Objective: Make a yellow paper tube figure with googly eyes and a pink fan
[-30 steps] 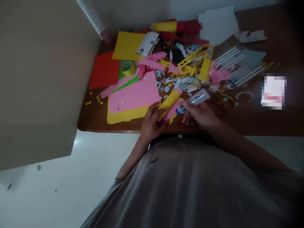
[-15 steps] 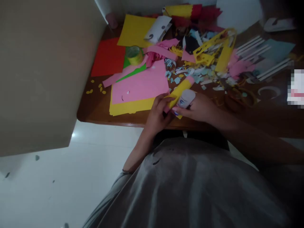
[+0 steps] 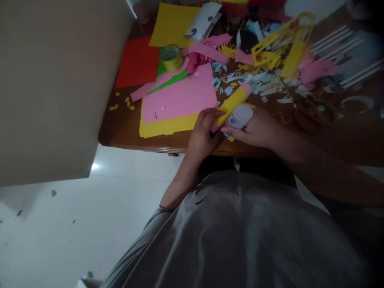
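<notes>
Head | left grip (image 3: 203, 134) clasps paper roll (image 3: 232, 105) | right grip (image 3: 257, 130) wraps glue tube (image 3: 240, 117)

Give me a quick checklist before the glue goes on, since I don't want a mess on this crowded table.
1. Left hand grips the near end of the yellow paper roll: ok.
2. Right hand holds the glue bottle: ok.
3. Bottle tip meets the roll's near end: cannot tell, fingers hide it.
4. Bottle cap off: cannot tell.
5. Roll kept clear of the pink sheet: not ok, its near end lies right at the sheet's corner.
6. Loose paper scraps away from the roll: not ok, they lie beside its far end.
</notes>
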Motion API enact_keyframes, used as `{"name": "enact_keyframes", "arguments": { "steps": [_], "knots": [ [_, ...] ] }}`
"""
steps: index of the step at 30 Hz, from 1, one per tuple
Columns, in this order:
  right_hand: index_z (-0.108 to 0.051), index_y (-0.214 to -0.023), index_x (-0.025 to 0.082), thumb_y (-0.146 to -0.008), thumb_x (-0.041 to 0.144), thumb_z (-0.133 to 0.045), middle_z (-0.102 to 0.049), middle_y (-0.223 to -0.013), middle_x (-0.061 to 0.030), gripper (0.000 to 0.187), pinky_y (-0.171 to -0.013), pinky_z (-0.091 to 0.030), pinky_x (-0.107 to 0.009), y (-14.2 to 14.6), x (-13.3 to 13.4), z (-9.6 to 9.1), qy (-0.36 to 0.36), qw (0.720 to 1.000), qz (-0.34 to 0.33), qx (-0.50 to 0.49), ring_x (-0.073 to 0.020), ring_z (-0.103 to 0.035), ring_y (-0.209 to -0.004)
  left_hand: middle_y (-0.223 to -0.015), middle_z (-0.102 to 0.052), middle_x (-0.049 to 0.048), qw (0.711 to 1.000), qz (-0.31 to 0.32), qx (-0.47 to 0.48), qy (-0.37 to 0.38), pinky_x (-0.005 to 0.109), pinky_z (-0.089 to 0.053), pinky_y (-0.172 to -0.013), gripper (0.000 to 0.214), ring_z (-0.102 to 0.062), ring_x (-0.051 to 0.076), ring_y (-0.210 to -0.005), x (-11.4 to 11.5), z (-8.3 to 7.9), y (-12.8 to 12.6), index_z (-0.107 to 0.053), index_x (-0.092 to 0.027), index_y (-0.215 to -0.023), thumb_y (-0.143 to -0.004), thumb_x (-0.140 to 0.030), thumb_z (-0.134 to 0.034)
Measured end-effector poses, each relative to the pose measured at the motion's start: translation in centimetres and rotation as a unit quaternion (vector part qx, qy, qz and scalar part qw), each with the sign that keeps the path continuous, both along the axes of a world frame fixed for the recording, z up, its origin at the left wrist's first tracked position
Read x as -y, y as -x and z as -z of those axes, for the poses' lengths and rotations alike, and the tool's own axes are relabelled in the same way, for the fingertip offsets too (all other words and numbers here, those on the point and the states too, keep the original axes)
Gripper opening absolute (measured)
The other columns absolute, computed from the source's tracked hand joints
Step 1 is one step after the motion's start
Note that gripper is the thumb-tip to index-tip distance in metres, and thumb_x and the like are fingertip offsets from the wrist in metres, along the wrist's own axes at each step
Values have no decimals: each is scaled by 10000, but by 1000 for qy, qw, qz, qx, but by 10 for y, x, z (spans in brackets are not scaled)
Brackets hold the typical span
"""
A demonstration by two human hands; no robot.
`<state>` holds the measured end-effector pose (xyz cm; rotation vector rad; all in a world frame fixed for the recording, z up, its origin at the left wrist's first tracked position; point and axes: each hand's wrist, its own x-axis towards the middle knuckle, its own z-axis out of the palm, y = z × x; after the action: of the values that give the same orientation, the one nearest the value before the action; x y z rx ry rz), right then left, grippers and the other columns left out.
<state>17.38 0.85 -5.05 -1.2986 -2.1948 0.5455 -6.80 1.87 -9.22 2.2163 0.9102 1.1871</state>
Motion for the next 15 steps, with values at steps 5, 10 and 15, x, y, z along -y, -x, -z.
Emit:
{"name": "enact_keyframes", "arguments": {
  "steps": [5,10,15],
  "knots": [
    [-835,-1123,209,-1078,573,-693,-849,-1083,-127,393,-951,-600,-482,0,1,3,-10,999,16,29,-357,-788,-1058,-1466,-686,142,1000,-2,-4,4,561,-570,-1272,359,-657,310,-1483,-1,0,0,-657,-247,-1455,-1100,-262,-716],
    [-828,-1107,198,-1080,576,-692,-851,-1081,-130,402,-926,-593,-458,-1,2,1,-15,999,9,33,-340,-784,-1037,-1474,-684,134,1000,0,-4,1,554,-559,-1273,365,-655,305,-1478,-1,-1,0,-653,-253,-1458,-1100,-276,-719],
    [-820,-1113,183,-1099,538,-668,-858,-1099,-136,387,-974,-590,-453,2,4,-2,-6,1000,-4,15,-330,-785,-1066,-1452,-693,130,1000,11,4,-7,540,-555,-1261,437,-659,319,-1477,-2,-1,1,-645,-266,-1455,-1040,-190,-757]
  ]
}}
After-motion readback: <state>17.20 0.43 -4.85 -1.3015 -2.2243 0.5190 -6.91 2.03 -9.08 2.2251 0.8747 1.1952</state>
